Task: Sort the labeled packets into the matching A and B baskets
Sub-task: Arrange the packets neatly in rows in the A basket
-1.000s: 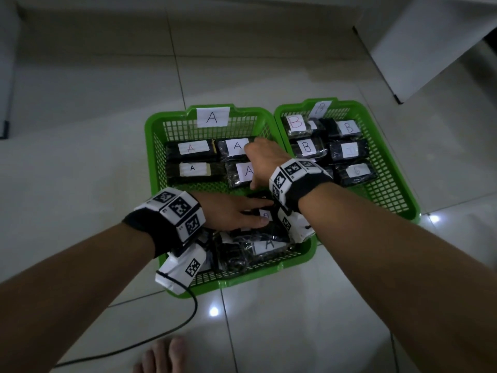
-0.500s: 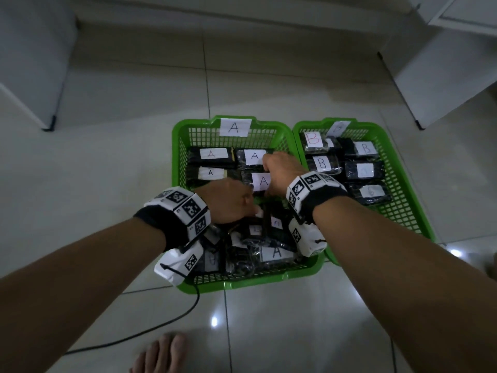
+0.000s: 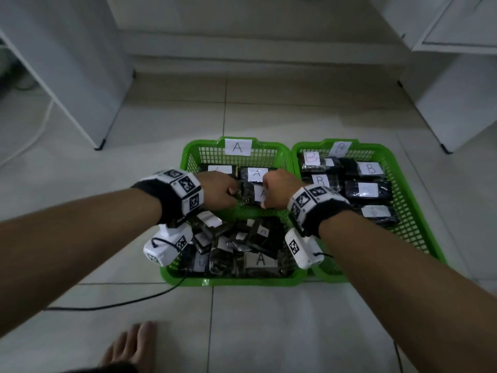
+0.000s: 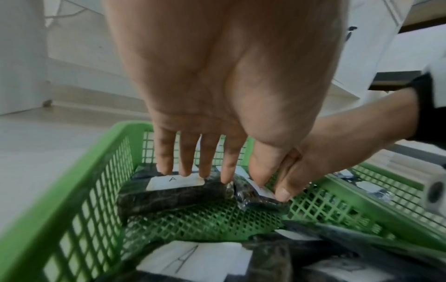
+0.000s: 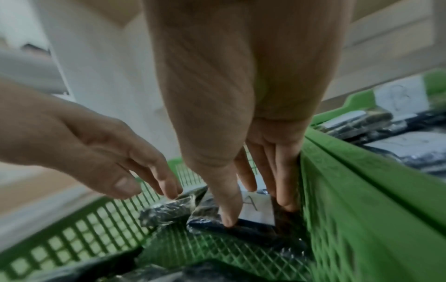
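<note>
A dark packet with an A label (image 5: 257,209) lay flat on the floor of the A basket (image 3: 279,154), in the back part, right under the right hand (image 3: 277,189). That hand's fingers (image 5: 228,211) pointed down and pressed on the packet, the thumb on its near edge and the others on its far side, close by the green wall to the hand's right. They looked nearly straight, not curled round it. Just to the left of that hand, the left hand (image 3: 219,191) reached down too. Its straight fingers (image 4: 226,171) were spread and touched another A packet (image 4: 173,188) lying next to the first one. Behind the wrists, nearer the person, sat a messy pile of packets (image 3: 236,249) waiting to be sorted. To the right of the right hand stood the B basket (image 3: 403,200) with its B packets in rows. I think the job here was to tuck the two A packets neatly side by side. A good way would be to push gently and flat, keep the labels facing up, and let go slowly so nothing slid or flipped.
</note>
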Demonstrator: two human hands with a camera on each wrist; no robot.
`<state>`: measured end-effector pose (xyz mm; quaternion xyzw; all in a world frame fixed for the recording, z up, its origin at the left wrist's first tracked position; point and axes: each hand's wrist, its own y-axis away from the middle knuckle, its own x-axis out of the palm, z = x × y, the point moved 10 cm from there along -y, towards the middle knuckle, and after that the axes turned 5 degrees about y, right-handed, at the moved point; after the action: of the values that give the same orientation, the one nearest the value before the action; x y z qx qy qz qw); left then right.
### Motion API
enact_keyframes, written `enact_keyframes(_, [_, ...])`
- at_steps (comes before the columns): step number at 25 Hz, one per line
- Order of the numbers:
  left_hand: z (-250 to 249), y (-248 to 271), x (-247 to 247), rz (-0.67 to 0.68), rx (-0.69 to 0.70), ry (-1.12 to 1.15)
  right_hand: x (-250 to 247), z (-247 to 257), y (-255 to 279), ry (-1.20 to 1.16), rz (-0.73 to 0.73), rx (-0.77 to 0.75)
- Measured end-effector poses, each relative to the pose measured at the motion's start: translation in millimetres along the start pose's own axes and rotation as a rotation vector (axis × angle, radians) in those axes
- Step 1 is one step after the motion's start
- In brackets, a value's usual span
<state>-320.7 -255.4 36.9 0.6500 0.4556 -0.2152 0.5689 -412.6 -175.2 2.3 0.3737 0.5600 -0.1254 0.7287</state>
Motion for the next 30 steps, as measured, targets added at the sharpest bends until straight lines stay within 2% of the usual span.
enact_keyframes(7, [-41.1,38.8,-61.9,-0.032,0.060,-0.182,3.5,5.7,31.4,-0.206,-0.003,-0.120])
enact_keyframes(12, [-51.0,30.4,-57.2,0.119,0.083,-0.463,11.4,8.1,41.5,-0.378,0.132,-0.162])
enact_keyframes(14, [-49.6,23.5,-56.1,0.095,0.081,-0.469,16.2,11.3,45.9,-0.387,0.143,-0.176])
enact_keyframes(18, [-32.0,13.7,-25.7,-0.051,0.064,-0.158,23.6,8.4,58.4,-0.451,0.086,-0.172])
enact_keyframes(21, [0.3,19.7,22.3,-0.084,-0.003,0.098,31.1,4.8,61.8,-0.635,0.051,-0.139])
enact_keyframes(23, [15.2,21.5,43.3,-0.090,-0.033,0.191,25.8,8.5,68.1,-0.654,0.059,-0.153])
enact_keyframes(25, [24.3,17.3,56.4,-0.088,-0.050,0.294,29.3,10.8,75.2,-0.560,0.137,-0.131])
enact_keyframes(27, [32.7,9.9,67.5,-0.081,-0.056,0.416,43.5,15.5,83.3,-0.337,0.240,-0.108])
enact_keyframes(29, [36.0,6.8,78.5,-0.055,-0.057,0.513,58.9,20.9,83.6,-0.137,0.248,-0.139])
enact_keyframes(30, [36.2,7.5,82.0,-0.042,-0.054,0.534,58.5,22.2,82.1,-0.172,0.224,-0.143])
